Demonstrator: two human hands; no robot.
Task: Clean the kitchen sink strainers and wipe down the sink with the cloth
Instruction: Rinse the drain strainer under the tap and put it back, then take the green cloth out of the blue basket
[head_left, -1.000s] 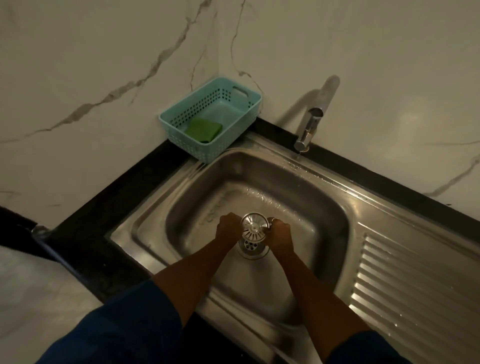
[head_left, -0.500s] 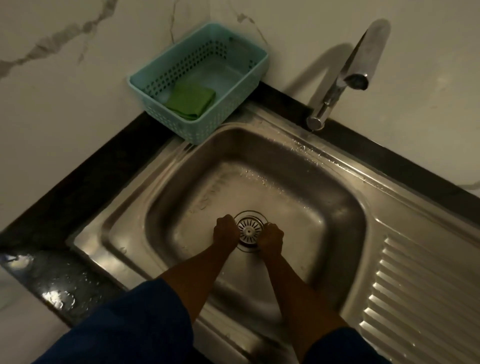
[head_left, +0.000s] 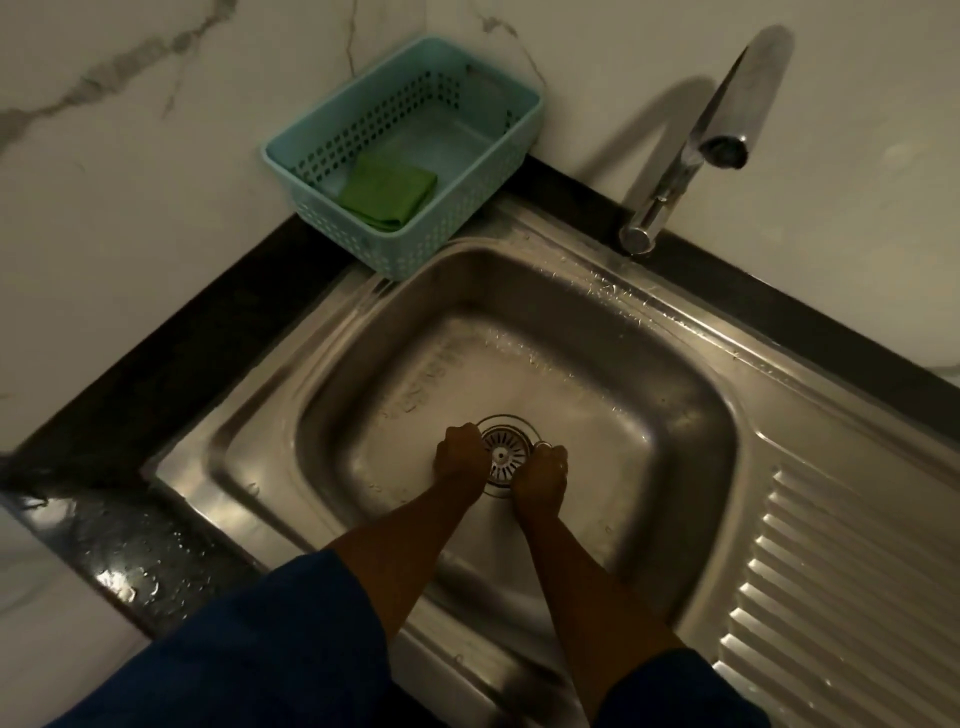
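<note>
Both hands, left hand (head_left: 460, 453) and right hand (head_left: 541, 472), are curling closed either side of the strainer (head_left: 503, 454) seated in the sink (head_left: 597, 374) drain, probably pressing it home. Green cloth (head_left: 387, 191) is lying in the basket (head_left: 467, 208) on the bench, unused. No legible writing showing

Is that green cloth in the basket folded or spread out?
Folded. The green cloth lies as a compact layered square in the near end of the teal basket.
</note>
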